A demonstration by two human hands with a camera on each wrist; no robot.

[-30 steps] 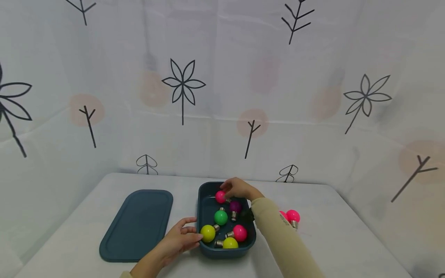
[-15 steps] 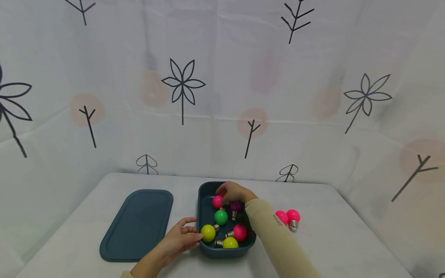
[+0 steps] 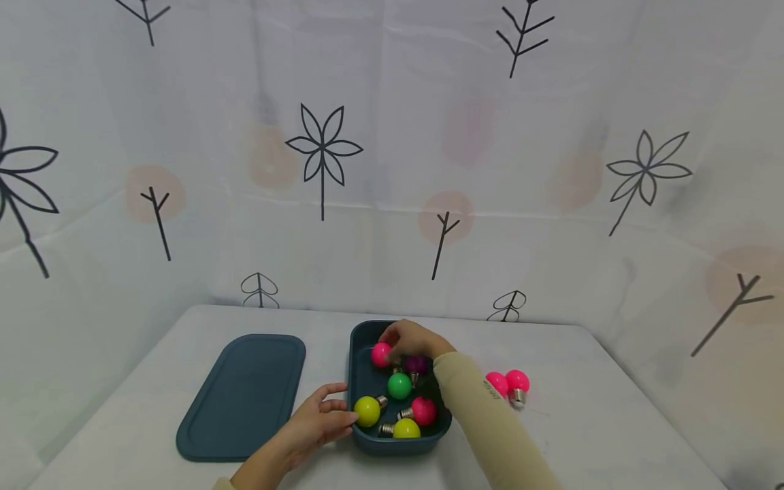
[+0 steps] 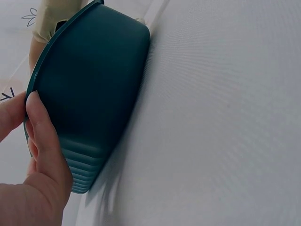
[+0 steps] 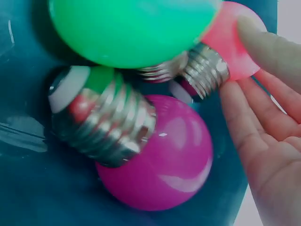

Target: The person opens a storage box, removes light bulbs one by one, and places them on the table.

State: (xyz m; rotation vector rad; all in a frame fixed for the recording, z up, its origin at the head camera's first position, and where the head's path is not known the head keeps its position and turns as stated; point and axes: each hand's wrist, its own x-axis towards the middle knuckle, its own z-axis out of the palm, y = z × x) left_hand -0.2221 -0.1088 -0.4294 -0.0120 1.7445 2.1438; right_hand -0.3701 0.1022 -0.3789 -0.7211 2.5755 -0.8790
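My right hand (image 3: 413, 338) reaches into the far end of a dark blue box (image 3: 401, 446) and pinches a pink light bulb (image 5: 235, 42) between thumb and fingers. The bulb's metal screw base points toward the green bulb (image 5: 131, 28). Close by lies a purple bulb (image 5: 164, 160), its base toward the near end of the box. With its thumb and fingers at the rim, my left hand (image 3: 321, 418) holds the box's left wall; the left wrist view shows the fingers (image 4: 44, 132) against the outside. A yellow bulb (image 3: 367, 412) lies just inside, near the left thumb.
Another yellow bulb (image 3: 406, 429) and a pink bulb (image 3: 424, 411) lie at the near end of the box. A flat dark blue lid (image 3: 241, 398) rests on the white table to the left. Right of the box, two pink bulbs (image 3: 517, 381) lie together, partly behind the right sleeve (image 3: 490, 415).
My right hand has lowered the pink bulb slightly and moved left with it. The green bulb has shifted a little to the right. My left hand stays put on the box.
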